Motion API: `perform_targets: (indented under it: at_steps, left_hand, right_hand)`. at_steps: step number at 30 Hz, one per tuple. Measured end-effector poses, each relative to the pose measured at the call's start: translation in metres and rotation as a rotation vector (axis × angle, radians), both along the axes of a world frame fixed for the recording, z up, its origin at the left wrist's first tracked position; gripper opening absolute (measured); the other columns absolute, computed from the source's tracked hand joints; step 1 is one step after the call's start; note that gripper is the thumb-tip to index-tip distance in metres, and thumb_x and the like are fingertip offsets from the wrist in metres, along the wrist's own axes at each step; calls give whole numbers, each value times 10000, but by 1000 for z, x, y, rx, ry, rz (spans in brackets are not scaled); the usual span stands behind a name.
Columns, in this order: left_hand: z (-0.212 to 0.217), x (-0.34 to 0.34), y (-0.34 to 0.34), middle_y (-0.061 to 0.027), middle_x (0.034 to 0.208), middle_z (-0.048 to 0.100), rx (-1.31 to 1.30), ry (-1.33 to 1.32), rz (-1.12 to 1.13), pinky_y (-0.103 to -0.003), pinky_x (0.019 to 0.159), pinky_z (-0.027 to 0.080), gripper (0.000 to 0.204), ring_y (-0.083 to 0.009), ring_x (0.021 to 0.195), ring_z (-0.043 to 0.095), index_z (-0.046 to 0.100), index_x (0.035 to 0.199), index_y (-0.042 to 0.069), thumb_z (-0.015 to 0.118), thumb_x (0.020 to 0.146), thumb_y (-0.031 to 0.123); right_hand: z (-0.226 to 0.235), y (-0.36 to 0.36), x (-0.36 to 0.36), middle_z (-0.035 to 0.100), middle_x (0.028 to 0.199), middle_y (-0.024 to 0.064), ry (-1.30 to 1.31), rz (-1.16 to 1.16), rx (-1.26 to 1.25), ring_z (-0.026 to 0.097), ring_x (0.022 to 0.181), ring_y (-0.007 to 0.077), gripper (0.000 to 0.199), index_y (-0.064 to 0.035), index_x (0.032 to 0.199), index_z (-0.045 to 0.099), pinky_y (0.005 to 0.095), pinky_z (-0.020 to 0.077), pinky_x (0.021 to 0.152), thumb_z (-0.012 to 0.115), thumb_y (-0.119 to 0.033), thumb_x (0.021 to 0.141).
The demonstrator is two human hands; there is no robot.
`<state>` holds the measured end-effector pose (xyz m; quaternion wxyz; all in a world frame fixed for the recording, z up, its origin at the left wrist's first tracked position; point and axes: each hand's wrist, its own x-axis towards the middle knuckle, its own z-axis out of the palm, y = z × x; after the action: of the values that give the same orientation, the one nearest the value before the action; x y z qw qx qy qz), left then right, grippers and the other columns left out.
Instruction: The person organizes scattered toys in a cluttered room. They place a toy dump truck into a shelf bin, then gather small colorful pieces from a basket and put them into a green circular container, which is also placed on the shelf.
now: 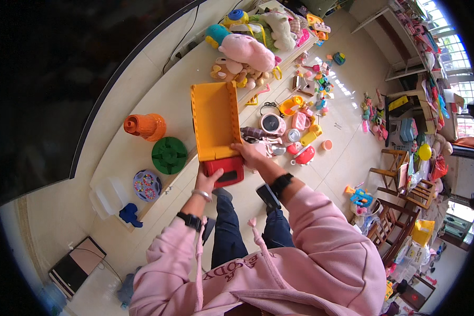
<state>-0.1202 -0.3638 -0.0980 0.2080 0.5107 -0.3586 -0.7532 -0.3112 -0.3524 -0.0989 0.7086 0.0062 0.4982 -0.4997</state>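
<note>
Home playroom or living room: pale tiled floor (347, 152) strewn with plastic toys (300, 126), plush animals (247, 50) piled at the far end of a long white bench (142, 152), wooden chairs (400, 168) and window shelving (405, 52) at right.

Smooth, matt yellow plastic on the toy truck (215, 121), glossier red cab; upper frame, soft plush toys (247, 50); right, bare wooden chairs (395, 163); shiny tiled floor (347, 142).

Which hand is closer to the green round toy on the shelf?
Left. The left hand holds the red cab end of the toy dump truck, just right of the green round toy. The right hand grips the truck's far side, farther away.
</note>
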Motion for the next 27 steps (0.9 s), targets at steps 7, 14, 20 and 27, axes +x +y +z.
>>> perform_targets:
  at_steps: [7,14,20,27]
  left_hand:
    - [87,6,120,-78,1278,353,-78,180,-123,-337,997,281,801,-197,1192,340,235,1342,66,706,744,313]
    - [136,-62,221,-111,1115,451,-511,-107,-274,-308,907,349,687,-200,1033,438,268,1268,49,641,791,372]
    - [175,-148,274,-195,1220,407,-543,-37,-379,-348,922,380,790,-269,1109,454,258,1313,-9,652,767,405]
    - [221,-210,309,-166,1247,410,-302,45,-819,-325,863,427,889,-242,949,558,240,1359,36,640,727,517]
  right_hand:
    - [69,163,-18,460,1238,83,-107,-72,-101,466,1126,210,461,-83,1308,292,342,390,947,467,-117,882]
    - [121,299,-80,481,1222,116,-144,-237,-171,474,1126,247,418,-28,1243,378,376,362,972,485,-203,879]
    - [183,399,-146,456,1239,88,-116,-351,-330,452,1142,230,423,-73,1268,340,368,356,973,477,-154,876]
    - [232,492,-163,467,1233,126,-27,-517,-450,460,1140,247,381,-37,1242,361,380,355,980,447,-183,900]
